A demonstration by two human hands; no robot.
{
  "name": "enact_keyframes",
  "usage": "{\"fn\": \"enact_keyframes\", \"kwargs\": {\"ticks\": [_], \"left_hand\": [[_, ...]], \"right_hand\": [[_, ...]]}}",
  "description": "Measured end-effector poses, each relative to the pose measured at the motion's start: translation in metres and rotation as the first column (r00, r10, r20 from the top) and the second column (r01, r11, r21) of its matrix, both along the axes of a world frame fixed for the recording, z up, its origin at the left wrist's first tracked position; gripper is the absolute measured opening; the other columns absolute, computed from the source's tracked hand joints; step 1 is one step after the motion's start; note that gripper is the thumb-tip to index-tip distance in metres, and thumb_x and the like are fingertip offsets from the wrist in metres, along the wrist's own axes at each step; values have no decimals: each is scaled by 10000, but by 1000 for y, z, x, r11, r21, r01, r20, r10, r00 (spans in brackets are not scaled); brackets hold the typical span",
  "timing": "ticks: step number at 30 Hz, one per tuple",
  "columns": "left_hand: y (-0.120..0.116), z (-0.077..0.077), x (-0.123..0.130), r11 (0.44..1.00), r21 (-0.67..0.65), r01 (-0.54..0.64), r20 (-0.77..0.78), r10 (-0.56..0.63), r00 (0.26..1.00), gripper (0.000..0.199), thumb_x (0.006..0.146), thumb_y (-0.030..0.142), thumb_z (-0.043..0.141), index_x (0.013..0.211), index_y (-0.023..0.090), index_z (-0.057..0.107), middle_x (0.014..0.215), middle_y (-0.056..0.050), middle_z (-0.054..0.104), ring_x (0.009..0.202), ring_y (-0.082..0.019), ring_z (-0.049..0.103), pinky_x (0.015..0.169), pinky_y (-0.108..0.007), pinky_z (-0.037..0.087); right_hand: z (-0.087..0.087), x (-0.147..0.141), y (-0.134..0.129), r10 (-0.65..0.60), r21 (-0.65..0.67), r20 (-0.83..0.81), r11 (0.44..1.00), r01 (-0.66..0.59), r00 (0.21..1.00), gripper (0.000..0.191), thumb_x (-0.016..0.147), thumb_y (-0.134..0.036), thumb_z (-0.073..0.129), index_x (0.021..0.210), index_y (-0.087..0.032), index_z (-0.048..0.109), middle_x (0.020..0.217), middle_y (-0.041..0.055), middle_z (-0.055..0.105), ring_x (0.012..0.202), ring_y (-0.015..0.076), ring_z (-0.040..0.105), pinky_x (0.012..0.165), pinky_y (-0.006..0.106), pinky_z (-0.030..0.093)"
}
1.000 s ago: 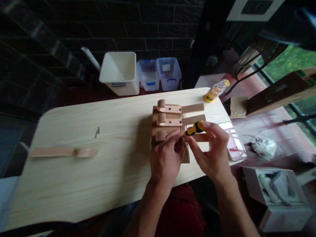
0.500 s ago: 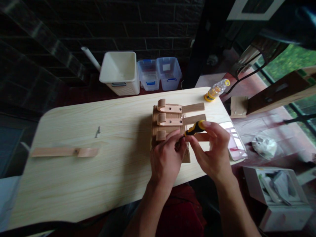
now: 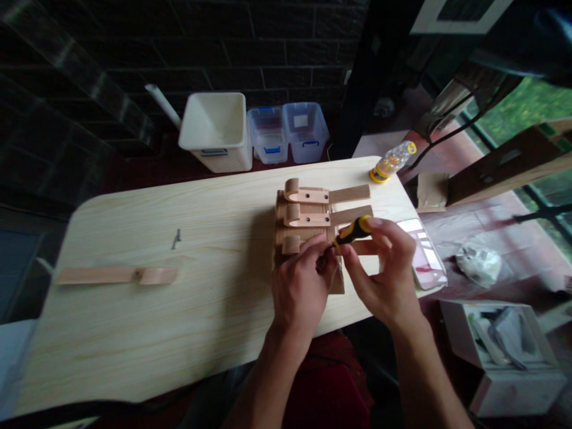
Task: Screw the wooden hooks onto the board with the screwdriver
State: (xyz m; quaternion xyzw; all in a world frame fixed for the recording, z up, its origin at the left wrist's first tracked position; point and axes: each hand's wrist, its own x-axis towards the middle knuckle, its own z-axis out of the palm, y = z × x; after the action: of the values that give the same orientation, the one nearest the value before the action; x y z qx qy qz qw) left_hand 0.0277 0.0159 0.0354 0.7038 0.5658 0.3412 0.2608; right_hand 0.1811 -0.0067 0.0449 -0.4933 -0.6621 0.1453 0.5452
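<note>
My right hand (image 3: 386, 271) grips a yellow-and-black screwdriver (image 3: 355, 231) by its handle, the shaft slanting down to the left. My left hand (image 3: 301, 286) is closed around the third wooden hook (image 3: 291, 244), its fingertips close to the screwdriver's tip. The tip itself and any screw under it are hidden by those fingers. Two more wooden hooks, an upper one (image 3: 308, 195) and a middle one (image 3: 308, 220), lie side by side on a wooden base (image 3: 280, 208), each showing two dark screw holes or heads.
On the table (image 3: 214, 310), a loose wooden hook (image 3: 98, 275) and a few screws (image 3: 176, 239) lie to the left. A clear bottle with yellow ends (image 3: 393, 162) is at the far right corner. A tablet-like flat thing (image 3: 422, 253) lies by the right edge. Bins (image 3: 214, 125) stand behind.
Almost nothing differs. The screwdriver handle has turned or tilted very slightly in my right hand, while my left hand stays in place.
</note>
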Motion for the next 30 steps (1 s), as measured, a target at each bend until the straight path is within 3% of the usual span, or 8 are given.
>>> {"fn": "enact_keyframes", "kwargs": {"ticks": [7,16,25,30], "left_hand": [[0,-1,0,1000,7,-13,-7,14,1000,166,992,221,834,1150,239,880,1246,-76,886,814,-196,854,822,-315,692],[0,-2,1,1000,7,-10,3,10,1000,168,994,207,826,1149,253,869,1284,-64,876,947,-219,878,849,-314,701],[0,-1,1,1000,10,-23,-7,24,1000,146,997,221,828,1133,247,874,1282,-64,877,913,-216,879,798,-298,684],[0,0,1,1000,-20,-16,-2,16,1000,173,986,209,832,1147,255,876,1287,-49,877,848,-194,860,803,-298,679]], "right_hand": [[0,1,3,21,17,-4,1000,-21,1000,779,983,-27,745,1601,-418,477,1392,51,673,1171,240,768,886,428,739],[0,1,0,16,-25,-19,1000,-16,1000,756,1008,-44,711,1617,-426,478,1472,63,655,1270,281,771,1013,508,734],[0,3,3,39,-12,-24,999,-39,999,760,993,-31,733,1597,-421,486,1392,50,679,1166,234,780,886,416,744],[1,2,4,12,13,7,1000,-12,1000,726,993,-67,760,1575,-411,495,1384,57,688,1145,240,773,905,433,742]]}}
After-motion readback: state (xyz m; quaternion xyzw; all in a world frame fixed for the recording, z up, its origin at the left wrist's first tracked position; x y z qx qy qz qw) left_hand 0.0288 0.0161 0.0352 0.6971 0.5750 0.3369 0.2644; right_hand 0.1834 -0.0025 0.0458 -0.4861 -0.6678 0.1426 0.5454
